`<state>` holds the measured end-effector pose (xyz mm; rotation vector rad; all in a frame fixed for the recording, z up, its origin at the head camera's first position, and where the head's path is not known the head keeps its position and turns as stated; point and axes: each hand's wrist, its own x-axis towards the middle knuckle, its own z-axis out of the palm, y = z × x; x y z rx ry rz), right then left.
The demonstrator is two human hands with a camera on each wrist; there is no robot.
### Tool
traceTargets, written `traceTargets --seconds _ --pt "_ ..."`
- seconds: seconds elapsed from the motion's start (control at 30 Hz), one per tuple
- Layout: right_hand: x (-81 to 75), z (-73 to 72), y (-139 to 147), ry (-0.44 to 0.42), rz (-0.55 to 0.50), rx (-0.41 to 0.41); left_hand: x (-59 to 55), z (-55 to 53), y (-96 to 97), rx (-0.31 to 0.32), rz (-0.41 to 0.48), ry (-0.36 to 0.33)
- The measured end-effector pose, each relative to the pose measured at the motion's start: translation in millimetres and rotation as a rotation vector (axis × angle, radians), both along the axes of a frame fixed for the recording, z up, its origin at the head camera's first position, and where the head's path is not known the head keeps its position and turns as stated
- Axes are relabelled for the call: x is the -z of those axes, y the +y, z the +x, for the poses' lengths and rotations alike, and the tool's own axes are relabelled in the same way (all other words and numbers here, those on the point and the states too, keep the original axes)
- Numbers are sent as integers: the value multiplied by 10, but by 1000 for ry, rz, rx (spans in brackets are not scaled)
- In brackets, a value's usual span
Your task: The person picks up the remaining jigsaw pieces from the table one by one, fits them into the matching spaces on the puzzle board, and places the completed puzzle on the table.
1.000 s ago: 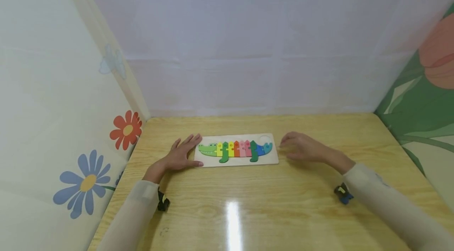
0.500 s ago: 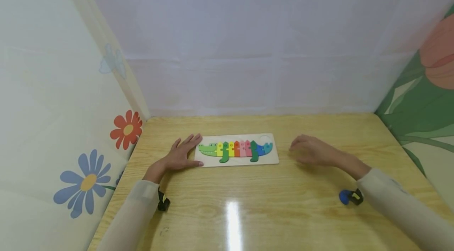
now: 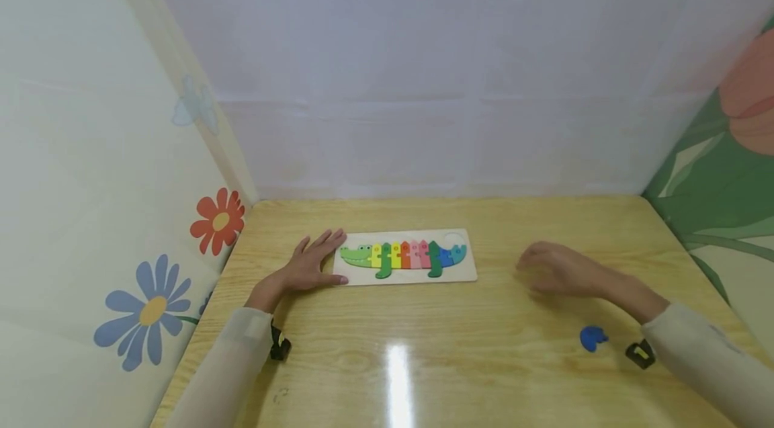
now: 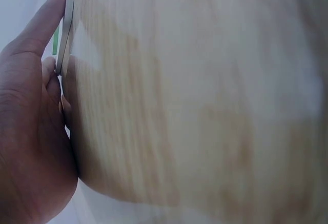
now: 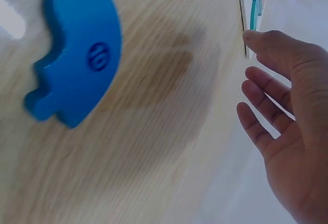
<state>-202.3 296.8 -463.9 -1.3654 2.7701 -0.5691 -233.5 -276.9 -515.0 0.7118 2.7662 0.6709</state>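
A wooden crocodile puzzle board [image 3: 408, 276] lies flat on the table, its coloured pieces [image 3: 406, 256] running from a light green head at left to blue sections at right. A pale, unfilled curve shows at the board's upper right. My left hand [image 3: 307, 265] rests at the board's left end, fingers spread, with the thumb on the near corner and fingertips on the far one. A loose blue puzzle piece [image 3: 594, 338], marked with a numeral, lies on the table at right. My right hand [image 3: 559, 270] hovers beyond that piece, fingers loosely bent and nothing in them.
The wooden table [image 3: 338, 347] meets a white cloth wall [image 3: 387, 146] behind. Flower-printed panels stand at left [image 3: 54, 199] and right [image 3: 695, 213]. Small black wrist cameras [image 3: 280, 345] hang below both sleeves. Light glares off the table's front middle.
My right hand has moved right and nearer, away from the board's right end. The loose blue piece, partly hidden by the wrist camera before, now shows whole. The left hand stays put.
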Motion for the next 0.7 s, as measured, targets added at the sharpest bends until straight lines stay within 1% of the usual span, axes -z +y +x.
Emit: traceTargets --seconds 0.17,0.27,0.37,0.57,0.7 --pt "-17 96 98 -27 25 22 18 3 0 -2 -1 -2" --pt "-22 136 141 -40 38 21 17 6 3 -1 2 -4" --pt "-15 162 181 -38 41 6 8 6 7 -1 8 -1" --pt "2 219 274 8 22 -47 17 -4 -4 0 1 6" --pt "-2 267 333 -25 58 -31 21 -7 -9 -1 2 11"
